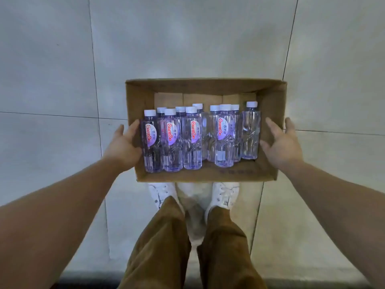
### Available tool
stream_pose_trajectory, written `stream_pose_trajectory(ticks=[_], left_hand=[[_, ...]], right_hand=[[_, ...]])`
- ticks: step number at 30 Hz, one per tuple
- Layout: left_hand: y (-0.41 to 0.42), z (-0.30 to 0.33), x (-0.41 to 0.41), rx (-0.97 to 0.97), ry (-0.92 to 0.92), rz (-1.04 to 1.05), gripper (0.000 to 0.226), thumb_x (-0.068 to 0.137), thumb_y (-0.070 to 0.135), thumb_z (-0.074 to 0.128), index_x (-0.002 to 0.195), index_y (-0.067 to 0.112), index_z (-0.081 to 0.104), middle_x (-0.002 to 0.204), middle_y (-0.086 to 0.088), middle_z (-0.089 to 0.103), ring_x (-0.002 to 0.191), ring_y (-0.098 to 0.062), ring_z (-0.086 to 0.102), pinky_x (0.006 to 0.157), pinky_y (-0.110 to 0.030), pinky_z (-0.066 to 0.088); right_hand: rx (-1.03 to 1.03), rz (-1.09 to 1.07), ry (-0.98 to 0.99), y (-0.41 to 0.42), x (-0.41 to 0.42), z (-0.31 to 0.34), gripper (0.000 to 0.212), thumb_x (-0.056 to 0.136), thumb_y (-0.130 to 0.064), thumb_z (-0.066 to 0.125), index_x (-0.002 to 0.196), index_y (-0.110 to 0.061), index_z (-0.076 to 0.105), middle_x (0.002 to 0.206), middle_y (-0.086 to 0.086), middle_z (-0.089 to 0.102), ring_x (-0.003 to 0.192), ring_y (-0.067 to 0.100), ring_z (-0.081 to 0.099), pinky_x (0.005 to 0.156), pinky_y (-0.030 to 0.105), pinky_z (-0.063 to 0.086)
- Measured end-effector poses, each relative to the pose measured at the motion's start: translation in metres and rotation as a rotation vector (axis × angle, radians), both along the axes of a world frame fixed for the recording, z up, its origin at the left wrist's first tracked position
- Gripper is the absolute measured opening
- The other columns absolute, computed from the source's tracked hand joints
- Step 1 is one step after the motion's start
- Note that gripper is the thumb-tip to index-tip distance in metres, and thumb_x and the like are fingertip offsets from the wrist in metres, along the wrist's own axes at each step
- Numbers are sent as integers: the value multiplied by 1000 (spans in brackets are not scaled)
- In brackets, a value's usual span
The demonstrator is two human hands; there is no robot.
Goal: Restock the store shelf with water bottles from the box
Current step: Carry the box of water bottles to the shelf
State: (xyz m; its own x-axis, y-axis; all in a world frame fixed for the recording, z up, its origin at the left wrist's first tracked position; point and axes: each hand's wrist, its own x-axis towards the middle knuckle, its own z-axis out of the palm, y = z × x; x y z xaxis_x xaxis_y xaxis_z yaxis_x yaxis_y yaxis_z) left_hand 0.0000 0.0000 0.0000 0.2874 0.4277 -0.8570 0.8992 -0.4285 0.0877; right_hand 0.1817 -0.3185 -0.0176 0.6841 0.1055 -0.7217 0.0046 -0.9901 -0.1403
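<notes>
An open cardboard box (205, 85) sits on the floor right in front of my feet. Several clear water bottles (192, 138) with white caps and red-lettered labels stand upright inside it, crowded toward the near wall. My left hand (123, 142) lies against the outside of the box's left wall with fingers straight. My right hand (281, 140) is at the box's right wall, fingers spread and straight; whether it touches the cardboard I cannot tell. No shelf is in view.
Large grey floor tiles (187, 38) with dark seams stretch all around the box. My white shoes (224, 193) and brown trousers (158, 243) are just behind the box's near wall.
</notes>
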Motion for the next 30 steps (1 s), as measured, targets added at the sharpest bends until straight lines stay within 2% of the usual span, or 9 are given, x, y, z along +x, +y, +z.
stream_pose_trajectory(ticks=[3,6,9,11,17,22,24,27,30], left_hand=[[4,-11,0,-58,-50,11,89,90,2,60,154,36,9,161,-10,19,143,-34,30,114,-48,34],[-1,-16,-2,-108,-93,5,103,86,4,68,154,35,-1,155,-9,37,133,-35,45,106,-45,40],[-6,-21,-6,16,-113,-47,106,85,7,70,154,37,-4,141,-13,54,116,-39,58,91,-43,46],[-8,-24,-7,88,-92,-66,102,87,8,68,153,40,-3,135,-14,58,109,-40,60,86,-43,47],[-7,-22,-6,155,-79,-33,99,87,7,66,153,43,2,131,-15,61,102,-40,61,77,-39,46],[-2,1,6,146,-69,-23,101,86,4,65,153,44,1,142,-13,53,111,-40,60,84,-41,50],[0,18,12,131,-68,-27,101,86,3,64,153,43,0,141,-14,53,109,-38,60,84,-41,51],[6,56,20,119,-77,-33,105,84,2,66,153,42,-2,136,-16,56,94,-30,59,80,-39,51],[16,105,29,113,-118,-53,107,82,6,70,153,41,-2,134,-15,59,98,-33,63,83,-39,52]], right_hand=[[-2,-65,38,4,6,-14,71,93,-16,61,151,-37,25,162,10,9,146,28,25,116,37,26],[8,-94,8,4,6,-24,79,90,-11,64,151,-38,22,155,12,31,138,31,38,111,39,34],[24,-36,-46,-1,6,-25,83,89,-7,63,152,-40,20,137,12,53,113,32,57,96,39,47],[-3,5,-60,-3,7,-25,83,91,-5,61,152,-40,18,123,14,61,99,32,60,88,38,49],[-19,17,-65,-3,12,-19,77,92,-3,57,151,-39,22,117,14,64,98,33,60,89,36,47],[-27,53,-91,3,24,5,79,90,-2,55,151,-40,23,123,15,62,108,37,58,88,38,47],[-38,62,-108,5,28,21,80,89,-1,53,151,-40,22,122,15,62,106,37,59,84,37,48],[-49,82,-132,9,37,58,81,88,-2,53,151,-41,20,122,15,61,104,36,60,84,37,49],[-54,89,-160,16,46,112,82,88,-2,54,151,-41,20,120,14,62,103,35,61,82,36,49]])
